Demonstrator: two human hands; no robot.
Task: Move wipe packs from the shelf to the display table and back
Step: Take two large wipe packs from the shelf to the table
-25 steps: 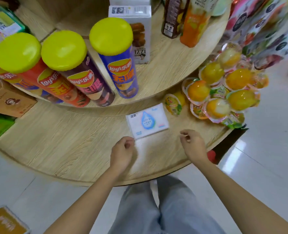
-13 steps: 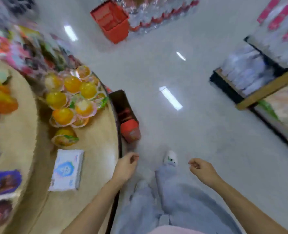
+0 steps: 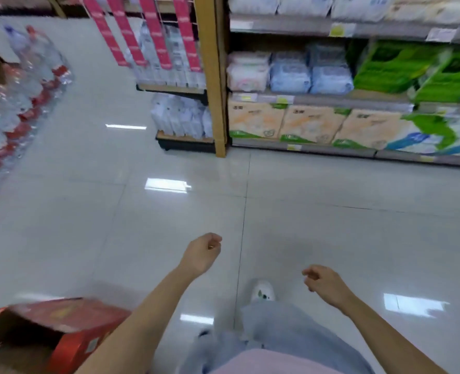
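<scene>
Both my hands hang in front of me over the tiled floor and hold nothing. My left hand (image 3: 203,252) has its fingers loosely curled. My right hand (image 3: 322,282) is lower and to the right, fingers also loosely curled. Ahead stands the shelf (image 3: 215,76) with a wooden post. On its middle level lie soft wipe packs (image 3: 291,74), pink-white and pale blue, stacked side by side. The display table and the pack lying on it are out of view.
Green tissue packs (image 3: 417,68) and beige tissue boxes (image 3: 312,122) fill the shelf to the right. Shrink-wrapped water bottles (image 3: 15,103) line the left. An open red carton (image 3: 48,336) sits at lower left. Glossy floor (image 3: 169,217) lies between me and the shelf.
I have turned away from the round display table, leaving the wipe pack on it. The view swung right across the aisle to the shelf. Both hands stayed empty.
</scene>
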